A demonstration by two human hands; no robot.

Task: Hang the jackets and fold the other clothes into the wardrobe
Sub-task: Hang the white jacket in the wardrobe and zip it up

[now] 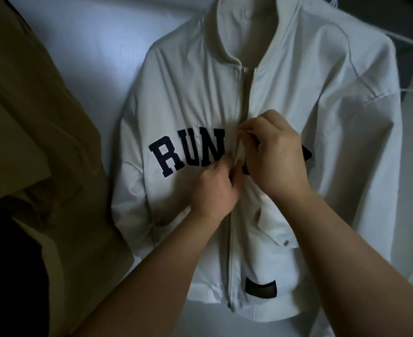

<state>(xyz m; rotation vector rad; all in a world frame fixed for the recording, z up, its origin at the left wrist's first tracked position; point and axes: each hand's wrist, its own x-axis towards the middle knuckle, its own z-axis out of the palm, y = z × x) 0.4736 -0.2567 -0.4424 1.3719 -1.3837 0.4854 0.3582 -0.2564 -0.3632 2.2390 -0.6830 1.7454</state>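
The white jacket lies flat and front up in the middle of the sheet, collar toward the far edge. Big dark letters run across its chest, and its zip is shut low down. A tan coat lies bunched up by the left edge.

Jacket: white matt cloth, smooth weave, lightly creased. Letters, 9 o'clock of centre: dark, felt-like, stitched edges. Zip: pale teeth, dull sheen. Stud, 5 o'clock: grey, metallic. Hem patch: black, matt. Tan garment, 9 o'clock: matt cloth. Surface beneath: white, smooth.
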